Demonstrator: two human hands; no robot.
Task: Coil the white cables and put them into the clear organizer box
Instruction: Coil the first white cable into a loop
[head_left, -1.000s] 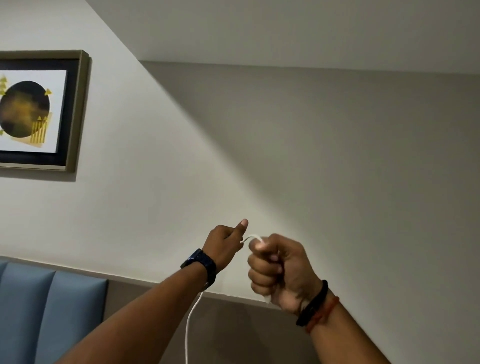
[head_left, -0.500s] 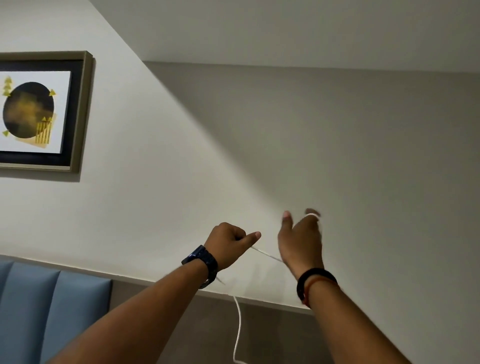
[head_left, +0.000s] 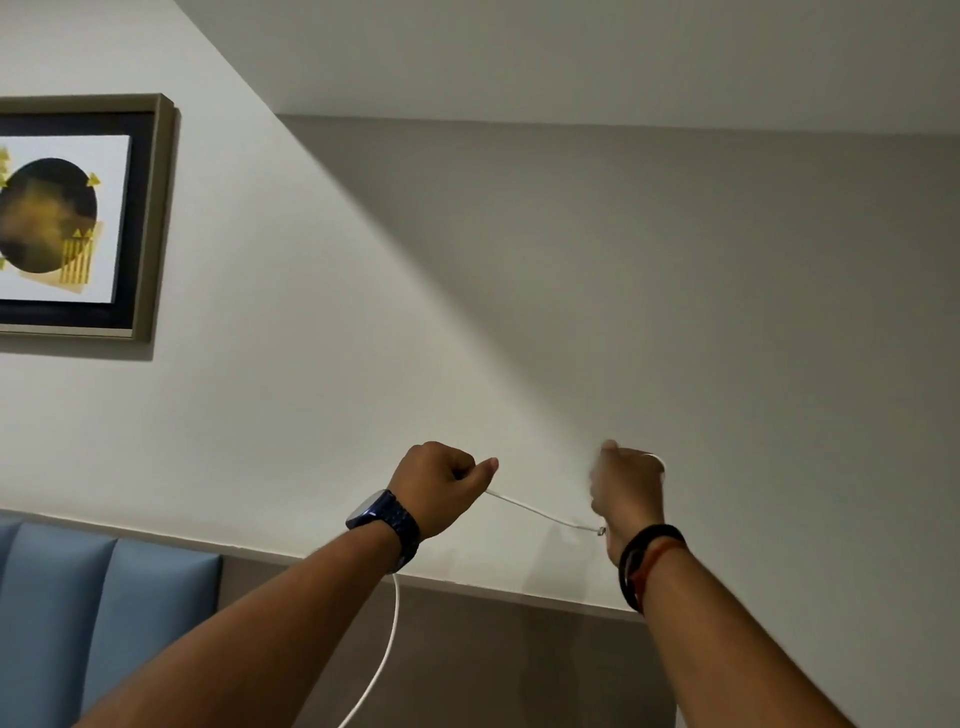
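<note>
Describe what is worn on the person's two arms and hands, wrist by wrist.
Both forearms are bare, with no sleeves in view and no gloves. The left wrist carries a dark blue watch with a link-style band and a rounded case. The right wrist carries two bands side by side: a black band and a thinner reddish-orange thread. No rings can be made out; the right hand is blurred.

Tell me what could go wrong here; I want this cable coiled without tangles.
The white cable spans slack between the left hand and the blurred right hand, so a loop may slip off. Its connector end dangles by the right wrist and could snag the wristbands. The tail drops out of view, so kinks below go unseen.
</note>
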